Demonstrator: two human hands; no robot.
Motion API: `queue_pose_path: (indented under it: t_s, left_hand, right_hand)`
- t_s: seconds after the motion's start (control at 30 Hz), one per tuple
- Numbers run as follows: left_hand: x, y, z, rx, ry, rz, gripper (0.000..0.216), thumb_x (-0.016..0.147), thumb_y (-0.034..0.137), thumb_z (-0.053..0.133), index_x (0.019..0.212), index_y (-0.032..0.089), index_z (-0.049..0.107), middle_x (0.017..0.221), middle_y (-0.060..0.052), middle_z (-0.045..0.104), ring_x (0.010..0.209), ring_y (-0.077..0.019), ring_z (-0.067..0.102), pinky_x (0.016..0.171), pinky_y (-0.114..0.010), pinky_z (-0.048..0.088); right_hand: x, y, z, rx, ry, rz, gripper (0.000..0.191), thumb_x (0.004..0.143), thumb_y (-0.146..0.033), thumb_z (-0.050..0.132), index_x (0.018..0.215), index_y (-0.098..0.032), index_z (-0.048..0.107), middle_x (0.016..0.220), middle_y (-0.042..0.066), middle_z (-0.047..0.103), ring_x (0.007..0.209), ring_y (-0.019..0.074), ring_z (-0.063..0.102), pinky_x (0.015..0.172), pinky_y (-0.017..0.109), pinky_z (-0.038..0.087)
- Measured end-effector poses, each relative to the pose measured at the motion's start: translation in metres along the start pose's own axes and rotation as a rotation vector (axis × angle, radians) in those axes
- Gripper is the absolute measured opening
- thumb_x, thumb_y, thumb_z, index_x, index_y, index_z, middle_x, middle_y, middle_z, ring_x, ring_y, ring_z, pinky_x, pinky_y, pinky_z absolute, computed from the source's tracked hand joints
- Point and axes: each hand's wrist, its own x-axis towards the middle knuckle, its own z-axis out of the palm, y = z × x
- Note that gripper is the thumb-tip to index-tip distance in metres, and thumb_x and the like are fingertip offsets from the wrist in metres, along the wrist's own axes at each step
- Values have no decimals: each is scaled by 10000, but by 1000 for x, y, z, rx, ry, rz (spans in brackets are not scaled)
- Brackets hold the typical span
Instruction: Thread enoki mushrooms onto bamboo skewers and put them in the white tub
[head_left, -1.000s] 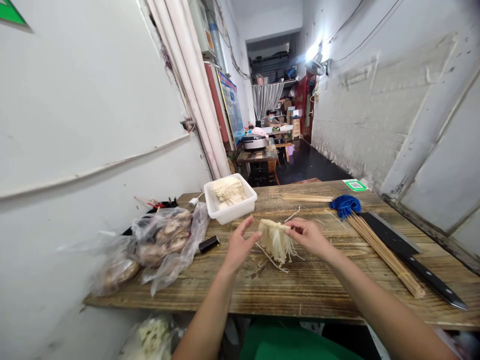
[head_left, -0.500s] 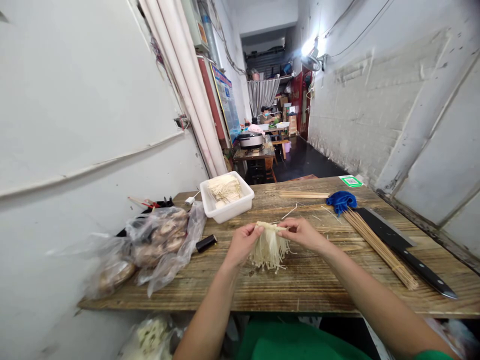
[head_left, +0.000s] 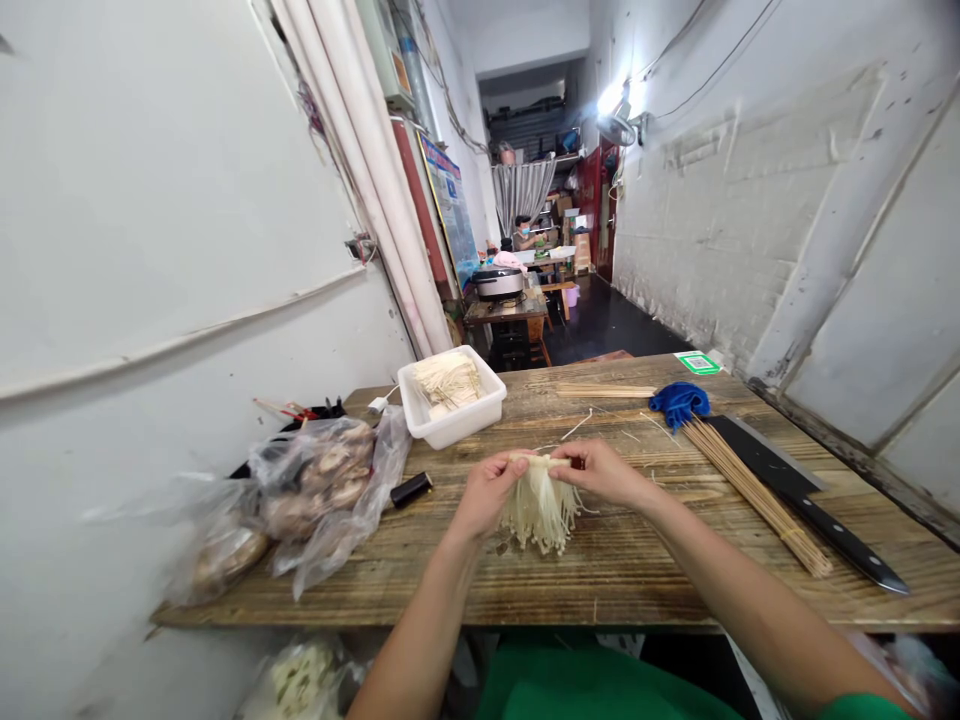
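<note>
A fan of pale enoki mushrooms (head_left: pixel 544 510) hangs between my two hands over the wooden table, its thin stems and small caps pointing toward me. My left hand (head_left: pixel 491 488) pinches the left end of the joined root edge between thumb and fingers. At the right end, my right hand (head_left: pixel 596 468) grips the same edge in a pinch. Beyond my hands, a white plastic tub (head_left: pixel 457 428) holds more enoki. A bundle of wooden skewers (head_left: pixel 754 495) lies to the right, with a blue cloth (head_left: pixel 680 402) at its far end.
A large black-handled knife (head_left: pixel 810 505) lies beside the skewers. Plastic bags of brown mushrooms (head_left: pixel 322 480) crowd the table's left side, near a small black cylinder (head_left: pixel 411 489). Loose skewers (head_left: pixel 606 391) lie at the back. A person (head_left: pixel 525 235) sits at a far table.
The root edge of the enoki has turned slightly in my fingers, and the fan hangs a little lower and fuller. Both hands keep their pinch. The view has shifted slightly.
</note>
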Motion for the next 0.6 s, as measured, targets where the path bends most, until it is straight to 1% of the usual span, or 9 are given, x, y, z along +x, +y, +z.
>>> queue_pose_path:
  t_s: [0.17, 0.33, 0.43, 0.6]
  left_hand:
    - [-1, -3, -2, -22, 11, 6, 326, 708, 411, 744, 892, 141, 738, 840, -76, 711, 761, -190, 609, 717, -265, 451]
    - [-2, -10, -5, -27, 7, 16, 315, 714, 412, 740, 872, 140, 736, 814, -61, 705, 717, -176, 594, 690, -258, 446]
    - [-2, -13, -8, -31, 13, 24, 301, 728, 405, 730, 888, 150, 737, 818, -56, 709, 723, -171, 598, 701, -256, 449]
    - [-4, -11, -11, -29, 26, 1, 344, 694, 423, 753, 880, 134, 739, 792, -70, 709, 706, -175, 602, 693, -261, 454]
  right_hand:
    - [-1, -2, -1, -25, -21, -8, 242, 803, -356, 592, 812, -140, 700, 639, -15, 572, 574, 95, 429, 519, 203, 308]
    - [-1, -3, 1, -21, -33, -13, 256, 813, -369, 587, 840, -146, 711, 699, 5, 628, 618, 115, 492, 556, 212, 357]
    - [-1, -3, 0, -54, -32, -4, 239, 810, -354, 586, 836, -154, 715, 708, 8, 649, 622, 122, 517, 563, 217, 364]
    - [-2, 1, -3, -25, -69, 35, 242, 801, -346, 584, 846, -151, 720, 737, 16, 668, 644, 131, 542, 591, 229, 388]
